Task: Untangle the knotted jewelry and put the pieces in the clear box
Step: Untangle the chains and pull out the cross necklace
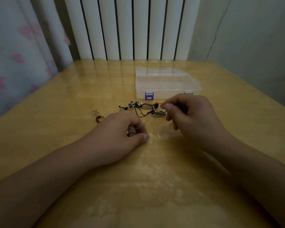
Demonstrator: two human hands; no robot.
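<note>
A tangle of black cords and silver charms [143, 108] lies on the table just in front of the clear box [167, 83]. The box is closed, with purple latches on its front. My right hand [187, 116] pinches something thin at the right end of the tangle, thumb against fingertips. My left hand [122, 134] is curled round a small dark beaded piece [131, 131], nearer to me than the tangle. A thin clear strand seems to run between the two hands; I cannot make it out well.
A reddish-brown ring [99, 118] and a small silver piece [95, 112] lie left of the tangle. The yellow wooden table [56, 112] has a glossy cover. A white radiator stands behind it and a heart-print curtain hangs at the left.
</note>
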